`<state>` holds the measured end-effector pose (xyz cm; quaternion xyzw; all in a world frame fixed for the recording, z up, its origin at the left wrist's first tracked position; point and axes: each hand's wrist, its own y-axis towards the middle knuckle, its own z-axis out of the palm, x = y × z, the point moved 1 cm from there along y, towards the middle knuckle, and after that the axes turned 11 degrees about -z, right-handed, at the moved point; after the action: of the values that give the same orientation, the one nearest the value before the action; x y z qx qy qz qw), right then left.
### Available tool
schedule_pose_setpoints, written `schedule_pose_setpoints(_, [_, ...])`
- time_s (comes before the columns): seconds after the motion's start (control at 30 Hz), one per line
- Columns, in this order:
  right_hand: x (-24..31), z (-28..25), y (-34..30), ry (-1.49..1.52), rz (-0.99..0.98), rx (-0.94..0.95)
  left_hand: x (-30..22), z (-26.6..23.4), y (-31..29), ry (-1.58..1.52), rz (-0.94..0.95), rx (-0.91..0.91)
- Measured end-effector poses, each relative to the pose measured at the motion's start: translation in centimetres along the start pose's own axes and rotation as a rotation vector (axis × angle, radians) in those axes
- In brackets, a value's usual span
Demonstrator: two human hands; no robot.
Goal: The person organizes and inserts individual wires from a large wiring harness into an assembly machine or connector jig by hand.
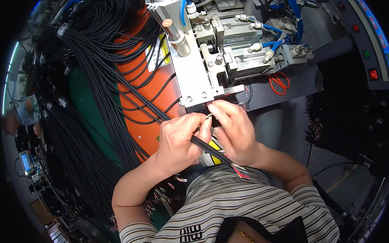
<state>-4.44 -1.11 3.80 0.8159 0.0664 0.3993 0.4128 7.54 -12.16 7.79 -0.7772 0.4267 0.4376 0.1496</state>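
Observation:
My left hand (178, 139) is closed around a small bunch of black cables (210, 147). The bunch slants out below it toward my body and ends in stripped red, yellow and white wires (240, 171). My right hand (235, 130) meets the left thumb and forefinger in a pinch. A short, thin, pale wire end (209, 116) shows between the fingertips of both hands. Just beyond my hands stands the metal machine (197, 76), with a bare plate and bolts at its near edge.
Many black cables (94, 60) drape over an orange panel (139, 136) on the left. Blue air hoses (279, 43) feed cylinders at the back. Red-handled scissors (279, 84) lie right of the machine. A control box with buttons (368, 54) stands far right, above another hanging cable bundle (331, 121).

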Motion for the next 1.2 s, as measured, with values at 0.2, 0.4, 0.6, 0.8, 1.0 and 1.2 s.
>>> schedule_pose_setpoints(0.2, [-1.8,-1.5,0.3,0.794,0.564,-0.014,0.3,0.1,0.4,0.038,0.104,0.044])
schedule_pose_setpoints(0.4, [-2.5,-2.2,1.0,1.065,0.753,0.06,0.5,-0.5,0.7,-0.193,-0.035,0.212])
schedule_pose_setpoints(0.6, [-3.0,-2.6,1.6,1.046,0.632,0.088,1.2,-1.5,1.2,-0.282,-0.159,0.439])
schedule_pose_setpoints(0.8, [-2.9,-3.0,2.1,0.776,0.42,0.122,1.5,-1.9,1.8,-0.411,-0.203,0.52])
schedule_pose_setpoints(1.0, [-1.4,-3.5,3.5,0.118,0.153,0.241,-0.2,-0.3,0.9,-0.023,-0.081,0.197])
schedule_pose_setpoints(1.2, [-1.4,-3.4,3.6,-0.372,0.036,0.445,-0.1,-0.2,0.6,0.478,0.315,-0.005])
